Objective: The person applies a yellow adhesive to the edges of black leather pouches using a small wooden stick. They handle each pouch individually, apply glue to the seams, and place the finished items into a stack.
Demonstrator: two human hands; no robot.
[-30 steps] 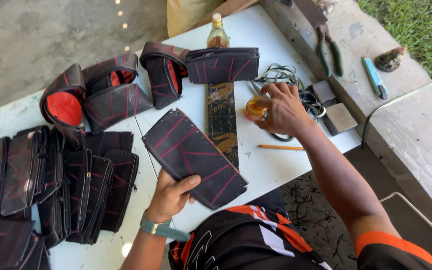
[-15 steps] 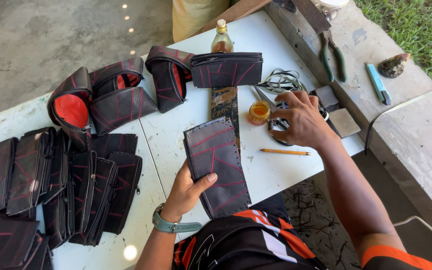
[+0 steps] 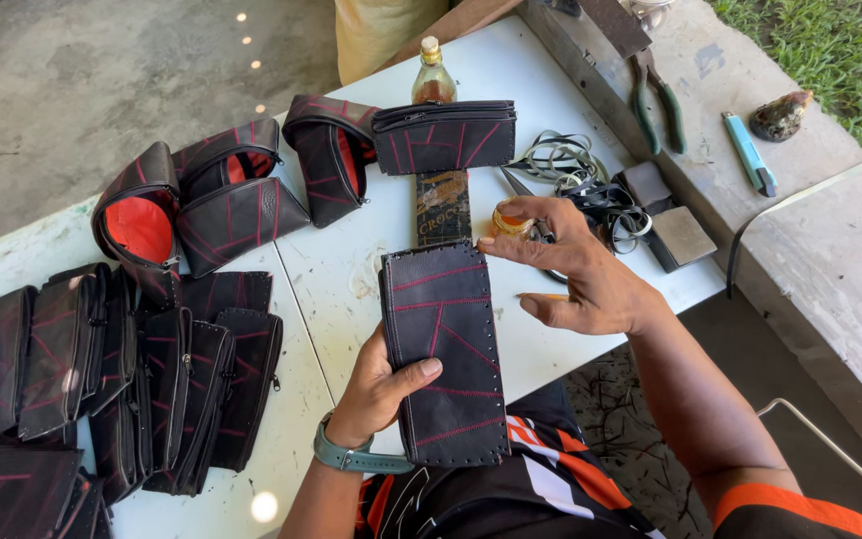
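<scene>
A white table [image 3: 351,269] carries everything. Left of the black panel [image 3: 446,349] lies a spread of flat black pouches [image 3: 132,369] with red stitching, overlapping one another. Up and left of the panel stand open pouches [image 3: 202,200] with red lining; straight beyond it a zipped pouch [image 3: 443,137] lies across the table, with a small bottle [image 3: 433,78] just behind that. A dark strip [image 3: 443,205] lies between the zipped pouch and the panel's far edge.

The panel, black with red lines and stitch holes along its edges, lies lengthwise at the table's near edge, its near end overhanging the person's lap. The left hand [image 3: 381,384] grasps its left edge, thumb on top, fingers beneath. The right hand [image 3: 581,269] hovers just right of the panel's far corner, fingers released and spread, forefinger tip near that corner, holding nothing.

Right of the panel, past the right hand, sit a small amber jar [image 3: 509,218], tangled straps [image 3: 591,190] and a block [image 3: 680,235]. Pliers [image 3: 655,100] lie on the ledge beyond.
</scene>
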